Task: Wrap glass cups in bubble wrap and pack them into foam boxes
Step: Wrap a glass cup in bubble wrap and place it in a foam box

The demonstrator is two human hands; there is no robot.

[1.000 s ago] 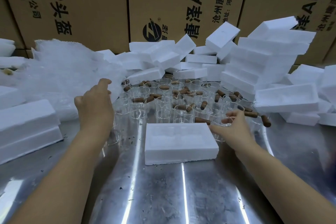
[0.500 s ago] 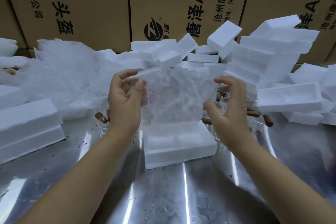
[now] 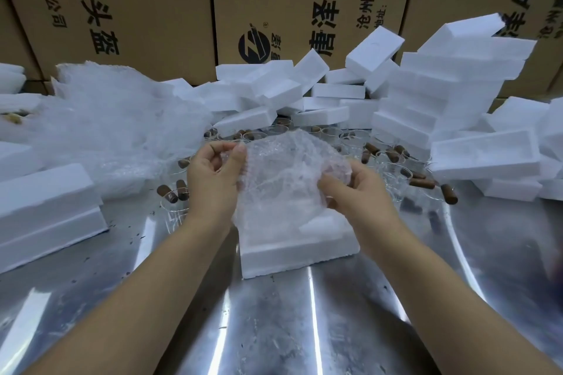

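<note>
A sheet of bubble wrap point(image 3: 280, 179) hangs between my hands above an open white foam box point(image 3: 298, 250) on the metal table. My left hand point(image 3: 213, 183) pinches the sheet's upper left edge. My right hand point(image 3: 356, 189) grips its right side with curled fingers; whether a glass cup sits inside the wrap there I cannot tell. Behind the sheet stand several clear glass cups point(image 3: 393, 170) with brown corks point(image 3: 422, 183) scattered among them.
A heap of bubble wrap point(image 3: 115, 122) lies at the back left. Stacked foam boxes point(image 3: 451, 94) fill the back and right, closed foam boxes point(image 3: 45, 207) lie at the left. Cardboard cartons point(image 3: 152, 9) form the back wall. The shiny metal table point(image 3: 274, 329) spreads toward me.
My hands went from reaching apart to holding one sheet of bubble wrap between them, then lowered it and brought it closer over the foam box; the right hand has curled round its side.
</note>
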